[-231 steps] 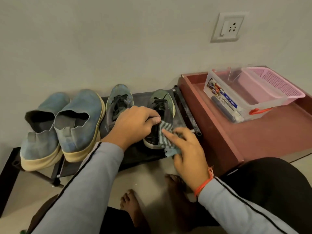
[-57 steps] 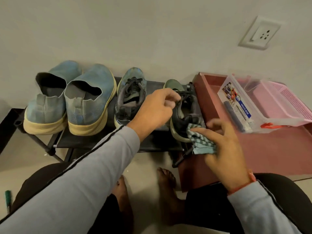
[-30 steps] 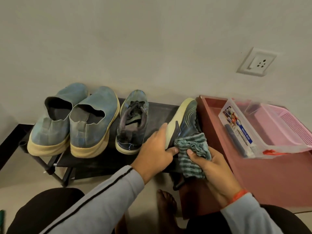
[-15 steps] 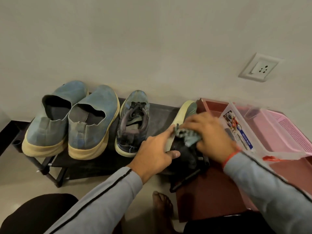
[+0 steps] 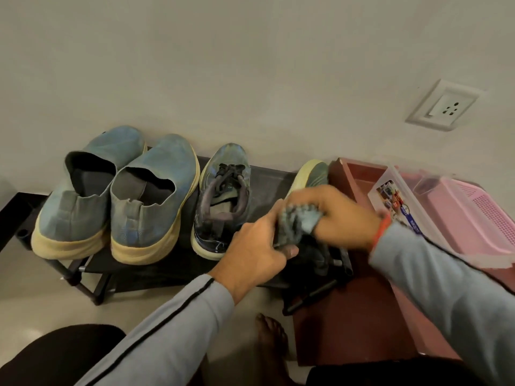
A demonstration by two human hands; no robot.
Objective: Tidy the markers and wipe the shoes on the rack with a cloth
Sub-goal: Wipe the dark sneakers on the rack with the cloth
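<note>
four shoes sit on the low black rack (image 5: 145, 270) against the wall, and the wiping looks part done, though nothing here shows which shoes are already clean. largest are the two blue slip-ons (image 5: 117, 196) at the left, side by side and touching, heels toward the near edge; they look dusty still, so i judge they are left to do. next right is a dark laced sneaker (image 5: 223, 201), standing alone. at the right end the fourth shoe (image 5: 313, 174) is tipped on its side, pale sole facing left, only its toe showing past the hands.

the left hand (image 5: 256, 254) curls around the near part of that tipped shoe and steadies it. the right hand (image 5: 338, 215) is bunched over the blue-grey cloth (image 5: 298, 224), fingers pinching it against the shoe; motion blur makes the exact finger positions hard to read.

to the right stands a reddish surface (image 5: 359, 316) with a raised rim, carrying a clear plastic box (image 5: 404, 207) with a pink basket (image 5: 473, 218) just beside it. whether the markers are inside cannot be told, so that half of the task stays unconfirmed. a wall socket (image 5: 443, 108) is far right. a bare foot (image 5: 271, 332) rests on the floor near the rack. the rim close by the tipped shoe leaves the right hand little room.
</note>
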